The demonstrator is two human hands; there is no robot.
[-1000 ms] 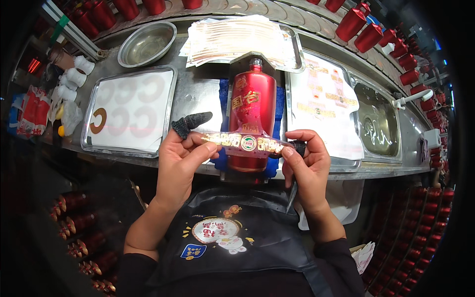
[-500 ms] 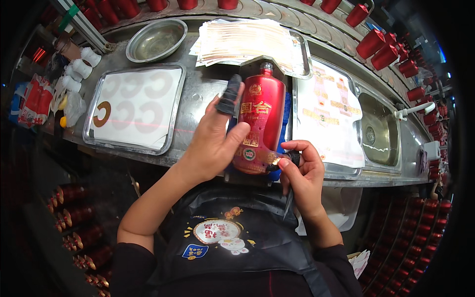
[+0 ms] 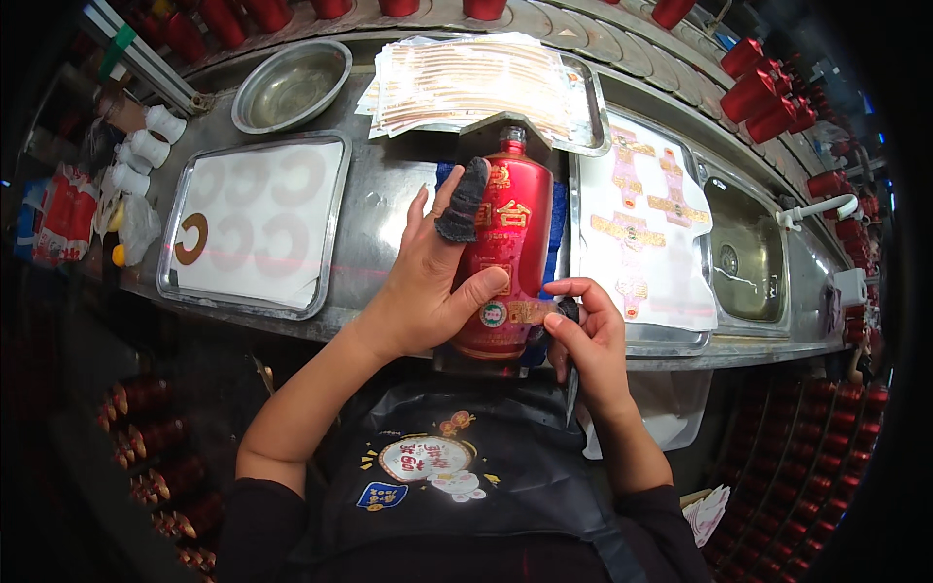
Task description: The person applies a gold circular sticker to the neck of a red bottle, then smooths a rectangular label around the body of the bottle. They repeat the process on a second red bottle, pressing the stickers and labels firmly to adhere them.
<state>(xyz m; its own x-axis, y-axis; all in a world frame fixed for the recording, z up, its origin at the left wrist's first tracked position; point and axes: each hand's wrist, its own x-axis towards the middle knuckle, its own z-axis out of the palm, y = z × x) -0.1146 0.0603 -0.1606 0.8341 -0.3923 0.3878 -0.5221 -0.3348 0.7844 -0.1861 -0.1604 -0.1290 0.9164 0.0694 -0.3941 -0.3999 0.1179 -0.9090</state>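
Steel counter (image 3: pixel 389 209) runs across the view, curved by the lens, with rows of red bottles beyond its far edge and down both sides. A red bottle (image 3: pixel 510 257) lies on a blue cloth (image 3: pixel 557 209) at the middle, neck pointing away. The left hand (image 3: pixel 428 277) now lies flat on the bottle's body, thumb pressing a gold strip label (image 3: pixel 525 311) near its base, a dark cot on one finger; a second ago both hands stretched that strip in the air above the bottle. The right hand (image 3: pixel 583 335) pinches the strip's other end against the bottle's side.

Left of the bottle, a shallow metal tray (image 3: pixel 258 228) holds a white backing sheet with one brown C-shaped sticker left. A round steel bowl (image 3: pixel 292 85) behind it looks bare inside. Another tray (image 3: pixel 486 83) at the back carries a stack of striped label sheets. Right of the bottle, a sheet of gold labels (image 3: pixel 641 228) lies beside a small sink (image 3: pixel 743 253).
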